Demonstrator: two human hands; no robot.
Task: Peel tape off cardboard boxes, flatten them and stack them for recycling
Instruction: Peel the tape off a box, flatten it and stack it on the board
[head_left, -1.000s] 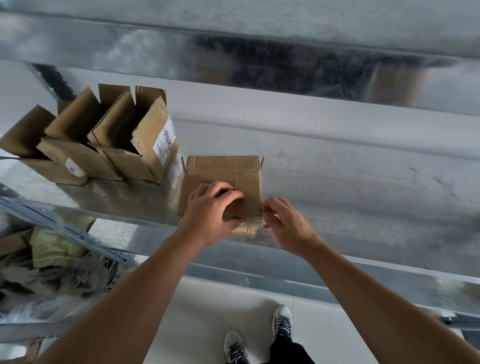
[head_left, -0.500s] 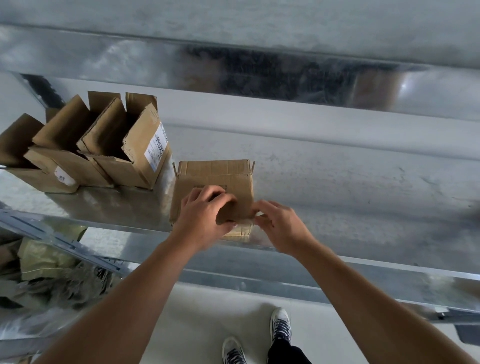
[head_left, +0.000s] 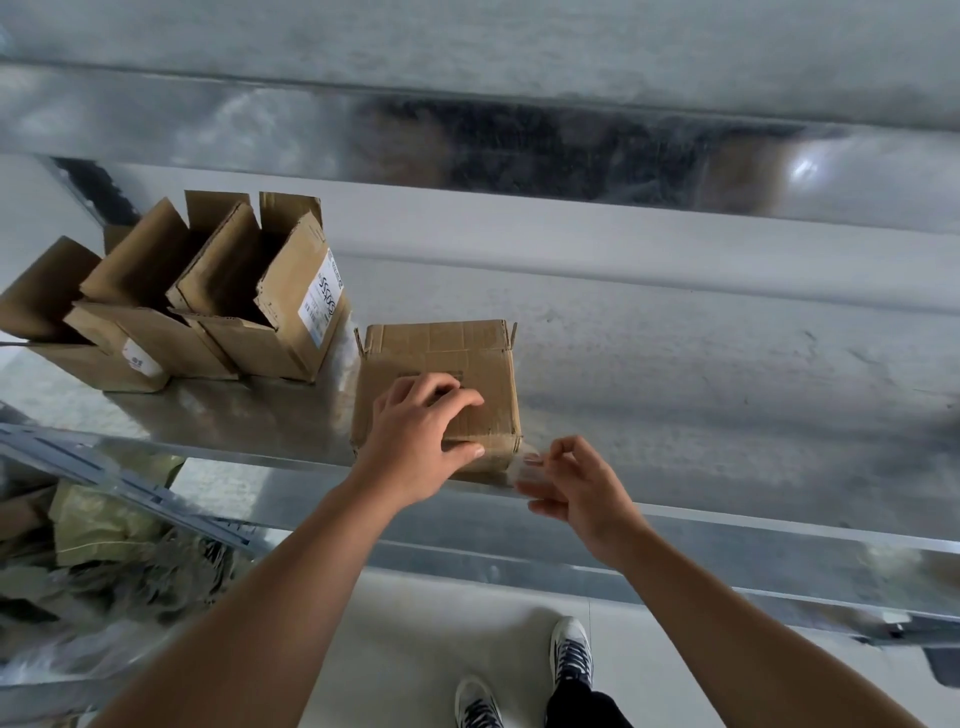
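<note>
Box (head_left: 447, 358) at frame centre on metal shelf (head_left: 727, 415), gripped by left hand (head_left: 415, 441); right hand (head_left: 576, 488) pinches clear tape (head_left: 527, 470) at its lower-right corner. White label (head_left: 322, 296), upper left: print unreadable.

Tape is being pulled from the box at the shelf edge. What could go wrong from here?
1. The box sits at the shelf edge; the right hand pulling the clear tape could drag it off if the left hand loses grip.
2. The thin tape could tear, leaving a piece on the corner.
</note>
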